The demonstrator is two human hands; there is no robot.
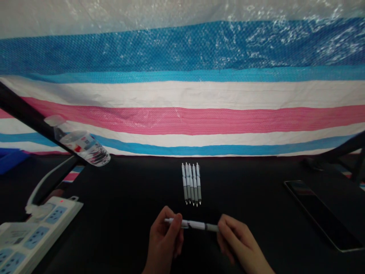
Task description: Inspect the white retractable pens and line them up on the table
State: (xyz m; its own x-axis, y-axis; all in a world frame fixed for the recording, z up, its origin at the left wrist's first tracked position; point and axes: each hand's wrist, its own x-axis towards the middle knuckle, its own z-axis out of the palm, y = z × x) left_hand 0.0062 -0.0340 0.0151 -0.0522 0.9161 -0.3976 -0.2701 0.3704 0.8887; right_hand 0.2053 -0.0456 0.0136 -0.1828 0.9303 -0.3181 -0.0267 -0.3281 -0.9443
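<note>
A white pen with a grey grip (196, 225) lies level between my two hands, near the front of the black table. My left hand (165, 238) pinches its clicker end between thumb and fingers. Around the grey end at the right, the fingers of my right hand (237, 240) are closed, and they hide the pen's tip. Just beyond my hands, several similar white and grey pens (192, 184) lie side by side in a row, their tips towards me.
At the left are a white power strip (35, 236) with a cable, a clear bottle (85, 146) and a blue container (11, 159). A black phone (321, 215) lies at the right. Behind the table (114, 213) hangs a striped sheet (182, 118).
</note>
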